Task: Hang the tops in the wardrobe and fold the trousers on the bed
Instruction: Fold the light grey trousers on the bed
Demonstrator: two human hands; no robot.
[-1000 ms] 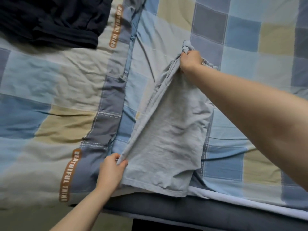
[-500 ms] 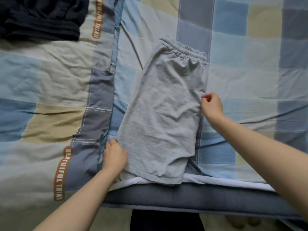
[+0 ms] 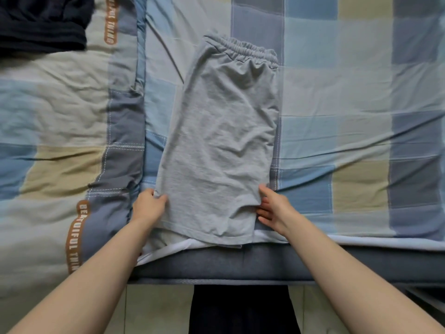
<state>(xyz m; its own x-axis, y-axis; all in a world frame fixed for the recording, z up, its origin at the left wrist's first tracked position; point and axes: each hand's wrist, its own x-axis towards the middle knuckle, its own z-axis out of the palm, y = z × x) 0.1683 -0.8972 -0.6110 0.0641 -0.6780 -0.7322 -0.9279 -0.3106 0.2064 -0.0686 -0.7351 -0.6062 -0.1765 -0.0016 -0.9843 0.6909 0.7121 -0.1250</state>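
Grey shorts [image 3: 221, 145] lie flat on the bed [image 3: 349, 92], folded lengthwise so one leg covers the other. The elastic waistband is at the far end and the hems reach the near edge of the mattress, just over a strip of white sheet [image 3: 168, 249]. The left hand [image 3: 149, 206] grips the left edge of the shorts near the hem, with a bit of cloth bunched between thumb and curled fingers. The right hand [image 3: 272, 208] is at the right edge near the hem; its fingers look fairly straight and spread, with the tips against or slightly under the cloth, and I cannot tell whether it pinches the fabric. A checked quilt [image 3: 48, 116] in blue, grey and tan lies rumpled on the left of the bed, bearing brown printed labels. A dark garment [image 3: 41, 22] sits bunched on the quilt at the far left corner, well apart from the shorts.
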